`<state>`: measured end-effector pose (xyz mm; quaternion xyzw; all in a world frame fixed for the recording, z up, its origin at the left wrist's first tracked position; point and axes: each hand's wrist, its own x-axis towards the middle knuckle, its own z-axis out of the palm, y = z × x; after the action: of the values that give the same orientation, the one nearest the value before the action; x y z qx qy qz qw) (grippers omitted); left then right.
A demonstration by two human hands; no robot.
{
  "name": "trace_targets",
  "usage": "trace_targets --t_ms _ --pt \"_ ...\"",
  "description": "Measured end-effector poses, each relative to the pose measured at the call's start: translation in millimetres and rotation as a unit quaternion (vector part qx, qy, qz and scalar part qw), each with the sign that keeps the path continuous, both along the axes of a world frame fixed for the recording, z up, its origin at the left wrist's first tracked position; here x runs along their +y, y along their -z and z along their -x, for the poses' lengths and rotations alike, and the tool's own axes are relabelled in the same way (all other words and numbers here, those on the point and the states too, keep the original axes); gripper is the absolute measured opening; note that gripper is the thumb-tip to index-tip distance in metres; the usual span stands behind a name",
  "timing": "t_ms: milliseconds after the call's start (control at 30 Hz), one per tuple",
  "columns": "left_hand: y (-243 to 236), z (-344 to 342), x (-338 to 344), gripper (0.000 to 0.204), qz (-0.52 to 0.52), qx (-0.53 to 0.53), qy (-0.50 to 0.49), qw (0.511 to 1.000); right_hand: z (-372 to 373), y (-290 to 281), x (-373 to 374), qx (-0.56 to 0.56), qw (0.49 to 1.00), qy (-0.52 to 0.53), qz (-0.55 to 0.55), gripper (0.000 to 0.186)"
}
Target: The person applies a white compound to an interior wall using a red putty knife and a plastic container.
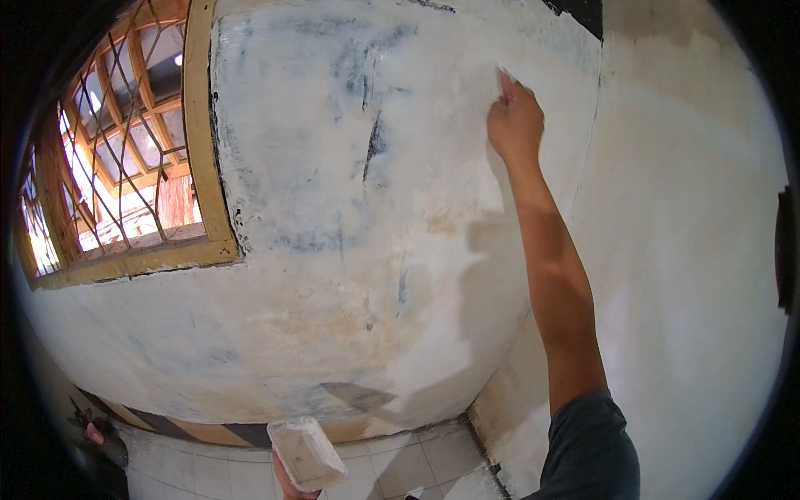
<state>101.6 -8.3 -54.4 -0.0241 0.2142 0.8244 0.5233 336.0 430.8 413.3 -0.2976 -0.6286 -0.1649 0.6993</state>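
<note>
High on the wall (pixel 450 158), my right hand (pixel 517 125) is closed around a small reddish scraper (pixel 505 83). Its blade end meets the white-coated surface near the corner; most of the tool is hidden by my fingers. Down at the lower edge, my left hand (pixel 287 479) grips a whitish rectangular plastic tub (pixel 307 454) from its left side and underneath. The tub is tilted, and pale smears coat its inside. Blue-grey, black and tan patches show through the white layer on the wall.
A yellow-framed window (pixel 218 167) with a metal grille (pixel 125 158) is set in the wall at the left. An adjoining wall (pixel 683 208) meets this one at the right. Floor tiles (pixel 400 462) lie below, with a dark object (pixel 104 442) at the lower left.
</note>
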Motion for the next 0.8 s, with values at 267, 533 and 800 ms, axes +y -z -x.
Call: trace_targets --t_ms 267,533,800 --pt "9 4 -2 0.056 -0.006 0.068 -0.002 0.998 64 135 -58 -0.405 0.904 0.027 -0.133 0.039" --pt "-6 7 -19 0.057 0.011 0.055 -0.033 0.998 -7 135 -47 -0.062 0.997 -0.049 -0.019 0.024" --pt "-20 16 -4 0.057 0.015 0.052 -0.002 0.999 65 124 -61 -0.157 0.987 -0.031 -0.028 0.016"
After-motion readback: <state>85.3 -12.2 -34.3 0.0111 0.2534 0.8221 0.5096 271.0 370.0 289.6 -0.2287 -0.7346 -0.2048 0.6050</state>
